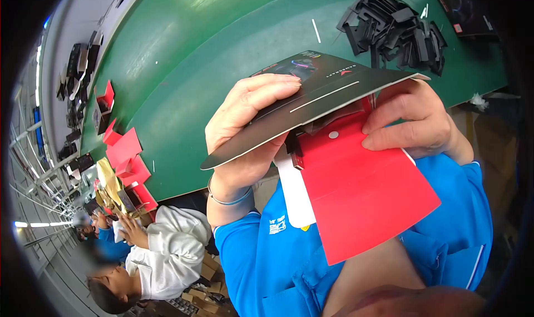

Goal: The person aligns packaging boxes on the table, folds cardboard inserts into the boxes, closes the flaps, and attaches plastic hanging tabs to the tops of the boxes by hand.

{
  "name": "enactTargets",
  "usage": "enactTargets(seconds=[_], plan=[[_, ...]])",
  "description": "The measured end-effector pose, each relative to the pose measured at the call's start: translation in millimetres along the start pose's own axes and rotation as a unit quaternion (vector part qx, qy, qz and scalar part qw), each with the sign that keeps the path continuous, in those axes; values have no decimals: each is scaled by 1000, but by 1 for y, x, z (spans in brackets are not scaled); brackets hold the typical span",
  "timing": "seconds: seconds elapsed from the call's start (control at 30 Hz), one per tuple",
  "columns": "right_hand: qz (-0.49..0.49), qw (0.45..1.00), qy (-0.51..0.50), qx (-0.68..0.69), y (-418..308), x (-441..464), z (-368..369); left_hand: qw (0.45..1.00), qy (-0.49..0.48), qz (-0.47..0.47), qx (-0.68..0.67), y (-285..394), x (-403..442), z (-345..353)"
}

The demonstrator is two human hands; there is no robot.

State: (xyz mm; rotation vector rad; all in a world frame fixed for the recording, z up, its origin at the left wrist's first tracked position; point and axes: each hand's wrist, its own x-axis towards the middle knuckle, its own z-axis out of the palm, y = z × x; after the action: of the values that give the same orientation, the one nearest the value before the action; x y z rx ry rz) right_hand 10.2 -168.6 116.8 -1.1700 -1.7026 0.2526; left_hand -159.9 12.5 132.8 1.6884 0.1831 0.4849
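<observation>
A black printed box with a red inside is held up close to the chest, tilted. Its long red flap hangs down and bears a small white round dot. My left hand is closed on the box's left side, fingers over the printed panel and palm beneath. My right hand grips the right side, with its fingertips against the red inner face near the fold. Between the hands, dark parts show inside the opening, too shaded to make out. A white strip hangs beside the flap.
A pile of black pieces lies on the green table at the back right, near another black box. Open red boxes stand at the left edge. A co-worker in a light top sits at the lower left.
</observation>
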Motion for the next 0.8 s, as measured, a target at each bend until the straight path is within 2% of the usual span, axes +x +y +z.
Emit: enactTargets(seconds=[0.07,0.2,0.4,0.53,0.57,0.7,0.73,0.8], plan=[[2,1000,22,-4,-1,-5,-3,999,10,-33,-5,6,3,7],[-7,998,33,-48,3,-13,-8,1000,16,2,25,11,7,16],[-4,999,38,4,-8,19,-20,997,69,43,-15,-15,1,1],[233,969,-18,78,-13,56,-23,959,131,-16,-250,-31,-2,-20],[222,972,-21,72,-13,62,-23,960,133,-3,-248,-35,-5,-25],[341,917,-29,206,-1,78,-20,951,93,24,-293,-52,-17,-39],[341,918,-36,199,0,77,-17,949,97,32,-298,-54,-19,-38],[300,934,8,194,4,66,-9,958,164,80,-220,-53,-26,-34]])
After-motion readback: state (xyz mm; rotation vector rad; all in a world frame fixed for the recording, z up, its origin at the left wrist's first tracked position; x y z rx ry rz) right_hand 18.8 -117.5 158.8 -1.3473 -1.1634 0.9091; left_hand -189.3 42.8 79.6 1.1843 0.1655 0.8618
